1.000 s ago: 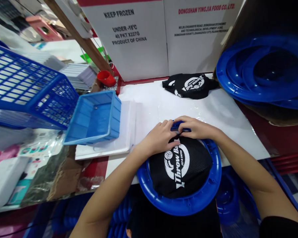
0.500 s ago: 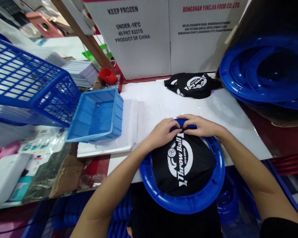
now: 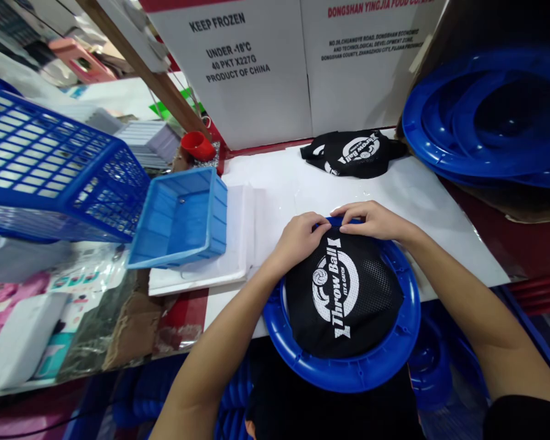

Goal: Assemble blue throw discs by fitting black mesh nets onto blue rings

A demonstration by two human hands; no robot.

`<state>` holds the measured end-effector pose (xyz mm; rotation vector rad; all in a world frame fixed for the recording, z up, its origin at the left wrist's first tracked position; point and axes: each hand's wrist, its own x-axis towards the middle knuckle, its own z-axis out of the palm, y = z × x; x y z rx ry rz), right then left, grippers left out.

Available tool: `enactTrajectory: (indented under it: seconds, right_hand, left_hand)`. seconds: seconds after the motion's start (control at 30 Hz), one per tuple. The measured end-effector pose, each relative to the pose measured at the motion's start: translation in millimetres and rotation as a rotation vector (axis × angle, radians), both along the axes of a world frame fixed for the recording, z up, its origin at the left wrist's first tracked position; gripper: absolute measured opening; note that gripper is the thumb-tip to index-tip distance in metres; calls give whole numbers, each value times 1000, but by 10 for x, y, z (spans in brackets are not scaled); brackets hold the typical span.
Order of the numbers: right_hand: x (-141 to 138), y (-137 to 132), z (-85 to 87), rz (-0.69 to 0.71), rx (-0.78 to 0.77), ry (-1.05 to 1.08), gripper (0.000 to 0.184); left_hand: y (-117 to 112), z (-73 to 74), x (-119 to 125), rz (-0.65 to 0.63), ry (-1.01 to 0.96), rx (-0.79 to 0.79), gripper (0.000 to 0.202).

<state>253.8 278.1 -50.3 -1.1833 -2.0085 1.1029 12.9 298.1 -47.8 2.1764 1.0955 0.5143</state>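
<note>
A blue plastic ring (image 3: 348, 376) leans at the table's front edge, close to my body. Black mesh fabric (image 3: 371, 305) printed "Throw Ball" spans its opening. At the ring's far side, my left hand (image 3: 302, 238) pinches the fabric edge against the rim. My right hand (image 3: 371, 220) grips the same stretch of rim and fabric just beside it, thumb on the cloth and fingers over the ring. The exact fold under my fingertips is hidden. More black printed fabric pieces (image 3: 360, 154) lie farther back on the white table surface (image 3: 275, 201).
A light blue bin (image 3: 165, 229) rests on white foam board (image 3: 231, 269) at left, beside a blue lattice basket (image 3: 68, 165). A red cup (image 3: 197, 145) stands behind it. Large blue rings (image 3: 421, 146) are stacked at right. White cartons (image 3: 266, 104) wall off the back.
Both hands have shifted slightly on the far rim, and the fabric there now lies flatter over the ring. The view has moved a little.
</note>
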Motion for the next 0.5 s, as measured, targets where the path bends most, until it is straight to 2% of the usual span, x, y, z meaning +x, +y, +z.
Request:
enactTrajectory:
  seconds: [0.17, 0.5]
  right_hand:
    - [20, 22, -24, -18, -37, 58, 27]
    - [139, 80, 31, 97, -126, 39, 30]
  left_hand:
    - [54, 16, 19, -9, 86, -7, 21]
    - [119, 49, 36, -62, 152, -55, 21]
